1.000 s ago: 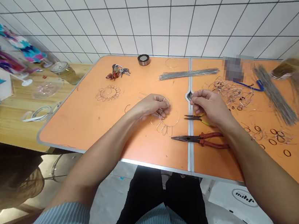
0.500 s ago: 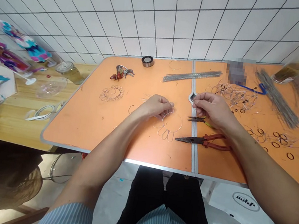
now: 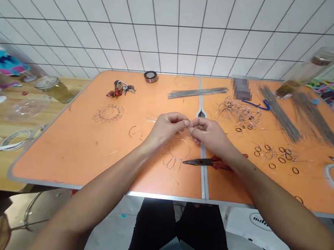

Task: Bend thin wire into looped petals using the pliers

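My left hand is closed in a pinch at the upper side of a thin wire flower, a ring with looped petals along its lower edge. Part of that flower is hidden behind the hand. Fingertip to fingertip with it, my right hand is pinched too; whatever it holds is too fine to make out. Long-nose pliers with red handles lie below my right hand, partly covered by the forearm. On the left of the orange table rests another wire flower, made as a full ring of loops.
Behind my hands lie a bundle of straight wires, a tape roll and keys. To the right are tangled wire, several dark rings, thicker wire bundles and a tilted glass jar.
My right hand has moved left to meet my left hand's fingertips. The view has shifted, showing more of the table's right side. The small dark-bladed cutters are now mostly hidden.
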The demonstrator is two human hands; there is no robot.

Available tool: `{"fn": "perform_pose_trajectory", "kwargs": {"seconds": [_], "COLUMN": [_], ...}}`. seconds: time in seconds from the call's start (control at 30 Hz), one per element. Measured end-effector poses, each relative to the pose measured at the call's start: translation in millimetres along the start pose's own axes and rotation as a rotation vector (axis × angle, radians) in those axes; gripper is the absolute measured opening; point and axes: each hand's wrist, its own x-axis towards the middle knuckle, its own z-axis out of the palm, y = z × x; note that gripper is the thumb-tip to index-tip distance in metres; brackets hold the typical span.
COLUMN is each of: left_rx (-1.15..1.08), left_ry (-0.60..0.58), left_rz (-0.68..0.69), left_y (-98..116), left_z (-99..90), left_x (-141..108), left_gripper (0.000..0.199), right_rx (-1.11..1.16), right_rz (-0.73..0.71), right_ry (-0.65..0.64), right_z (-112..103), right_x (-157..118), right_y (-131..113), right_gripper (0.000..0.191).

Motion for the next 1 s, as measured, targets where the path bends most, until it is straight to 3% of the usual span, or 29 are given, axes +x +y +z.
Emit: {"fn": "perform_pose_trajectory", "kwargs": {"seconds": [0.13,0.27,0.4,0.5,0.7,1.0], "left_rx": [-0.081,-0.216,-0.27,-0.297,-0.296,-0.275], "left_ry": [0.053,0.144,0.18,0.171,0.161,0.138], "left_rz": [-0.026,-0.079,-0.123,-0.154,-0.185,-0.129], "left_y": [2,8,11,14,19,6], "left_z": [-1.0,-9.8,-16.0,-14.8,-11.5,-6.6], "left_x": [0,3,5,5,4,2], "left_gripper": [0.025,0.024,0.029,0.03,0.025,0.033], "right_rx": [-0.198,-0.858,-1.323,-1.381,-1.349,-1.144], "right_rz": [-0.048,-0.159,-0.042,0.035,-0.084,-0.141], "right_ry": [-0.057,-0.007,-0.119,-0.218,-0.253,-0.028], "right_z": [-12,-49,-71,-71,-67,-55], "right_x": [-3,-12,-17,-15,-8,-11], "right_y": [-3,-19,-27,-24,-20,-25], "right_gripper": [0.007,0.027,0.028,0.019,0.01,0.01]}}
